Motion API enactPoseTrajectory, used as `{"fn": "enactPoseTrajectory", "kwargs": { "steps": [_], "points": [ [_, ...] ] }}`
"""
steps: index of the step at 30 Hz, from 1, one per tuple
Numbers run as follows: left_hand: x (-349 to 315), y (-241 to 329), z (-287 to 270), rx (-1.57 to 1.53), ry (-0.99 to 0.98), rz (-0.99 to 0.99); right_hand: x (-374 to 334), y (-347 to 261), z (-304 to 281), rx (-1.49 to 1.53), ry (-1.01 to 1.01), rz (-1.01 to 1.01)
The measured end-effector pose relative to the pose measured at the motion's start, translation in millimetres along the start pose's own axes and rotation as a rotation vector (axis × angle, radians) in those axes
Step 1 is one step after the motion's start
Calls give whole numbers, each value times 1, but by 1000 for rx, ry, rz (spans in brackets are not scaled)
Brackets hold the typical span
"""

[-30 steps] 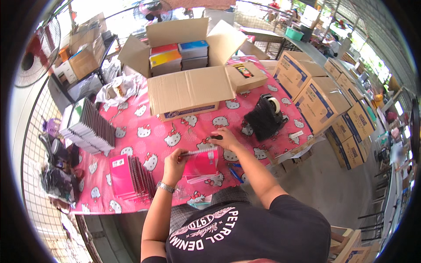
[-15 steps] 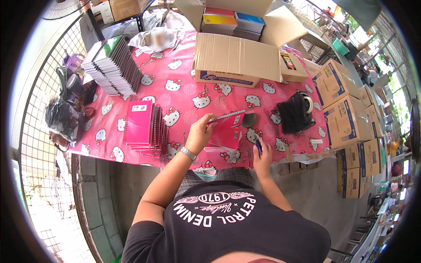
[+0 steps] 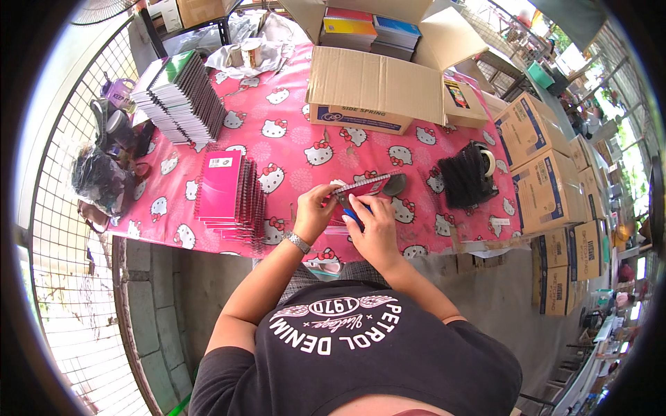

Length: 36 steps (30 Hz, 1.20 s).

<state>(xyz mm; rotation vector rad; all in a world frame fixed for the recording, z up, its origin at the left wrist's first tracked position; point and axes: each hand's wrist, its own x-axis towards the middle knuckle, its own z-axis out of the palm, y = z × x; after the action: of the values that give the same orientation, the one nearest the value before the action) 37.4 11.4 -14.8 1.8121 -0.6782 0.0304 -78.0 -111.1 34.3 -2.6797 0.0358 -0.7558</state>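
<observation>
My left hand [image 3: 314,211], with a watch on its wrist, grips a pink spiral notebook [image 3: 372,184] by the end of its wire binding, tilting it up on edge. Closed around blue-handled pliers [image 3: 353,218], my right hand [image 3: 375,234] has brought the tool against that same end of the binding. The jaws are mostly hidden by fingers and notebook. Partly covered beneath my hands lie more pink notebooks [image 3: 336,230]. To the left stands a stack of pink spiral notebooks [image 3: 220,184]. A dark rounded object [image 3: 394,184] sits just beyond the held notebook.
A tall stack of notebooks [image 3: 182,104] stands at the far left of the pink tablecloth [image 3: 291,135]. An open cardboard box [image 3: 378,80] with books is at the back. Black coils [image 3: 463,179] lie beside a tape dispenser [image 3: 491,166] at right; closed cartons [image 3: 548,184] are stacked beyond.
My right hand has moved up and left with the pliers, from the table's near edge to the notebook's binding in my left hand. The left hand stays nearly in place.
</observation>
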Motion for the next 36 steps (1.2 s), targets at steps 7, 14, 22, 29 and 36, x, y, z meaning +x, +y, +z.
{"fn": "enactPoseTrajectory", "kwargs": {
  "steps": [7,14,22,29,36],
  "points": [
    [0,34,-20,158,205,202,-7,-4,-7,1419,-296,743],
    [51,156,-164,784,224,429,-71,129,4,241,-239,473],
    [64,71,-176,1080,-23,32,-39,224,17,-193,-4,405],
    [-5,54,-11,656,-496,608,-33,259,29,-528,-221,442],
    [-30,-6,15,815,-512,774,-40,261,12,-117,157,354]
  ]
}}
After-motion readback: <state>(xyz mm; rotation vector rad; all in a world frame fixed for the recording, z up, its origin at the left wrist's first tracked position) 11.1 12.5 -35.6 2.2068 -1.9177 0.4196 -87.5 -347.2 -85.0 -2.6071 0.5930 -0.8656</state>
